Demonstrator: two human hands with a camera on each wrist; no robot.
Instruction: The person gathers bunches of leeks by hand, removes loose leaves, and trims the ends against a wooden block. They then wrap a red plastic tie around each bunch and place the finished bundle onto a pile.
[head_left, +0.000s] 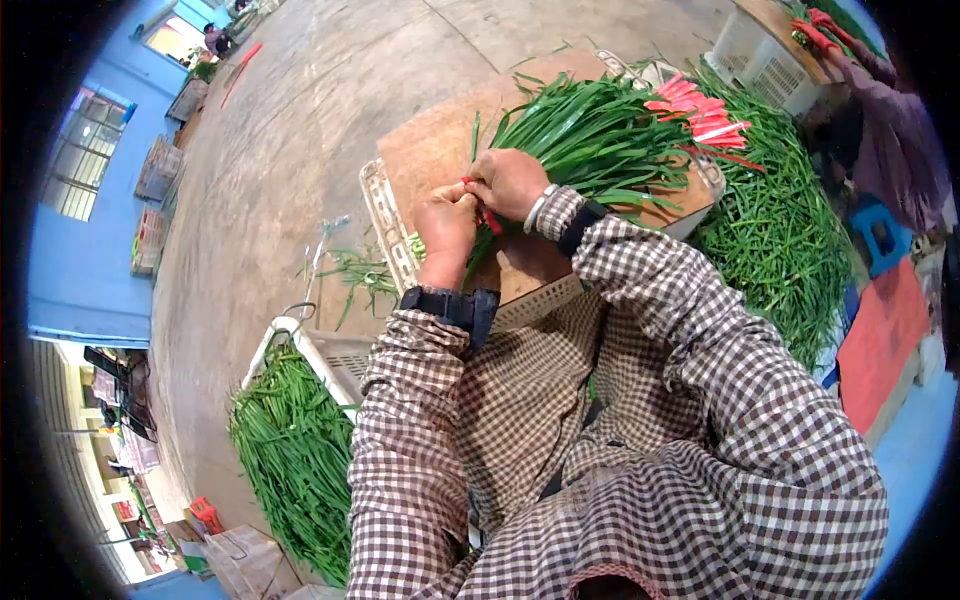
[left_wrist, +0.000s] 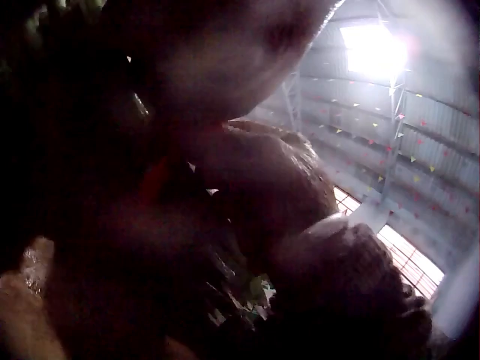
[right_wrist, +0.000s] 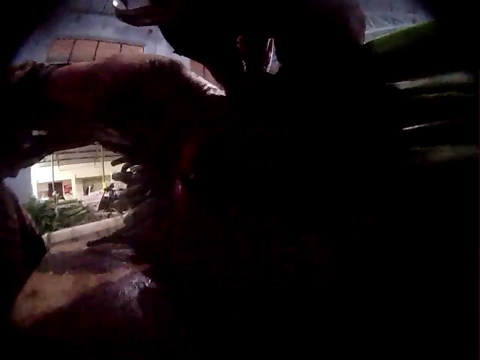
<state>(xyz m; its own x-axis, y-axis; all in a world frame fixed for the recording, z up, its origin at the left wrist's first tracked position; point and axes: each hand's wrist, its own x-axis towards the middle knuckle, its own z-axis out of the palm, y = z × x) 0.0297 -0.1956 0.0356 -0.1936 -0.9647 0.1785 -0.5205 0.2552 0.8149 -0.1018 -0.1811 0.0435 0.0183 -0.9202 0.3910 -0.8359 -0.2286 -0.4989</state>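
A bunch of long flat green leaves [head_left: 590,135], like Chinese chives, lies across a board [head_left: 430,140] set on a white plastic crate [head_left: 540,303]. At its near-left end my left hand [head_left: 445,228] and right hand [head_left: 511,183] meet, fingertips together. Both pinch a red strip [head_left: 488,219] that runs down along the leaves' end. Fingers and thumbs hide part of the strip. Both wrist views are very dark; the left hand's fingers [left_wrist: 277,180] show there only as shadowed shapes.
Pinkish-red strips [head_left: 703,110] lie at the board's far right corner. Loose green leaves [head_left: 770,230] pile up on the right, and another crate full of leaves [head_left: 295,455] stands at the left. A blue stool [head_left: 882,238] and another person [head_left: 895,150] are at the right edge.
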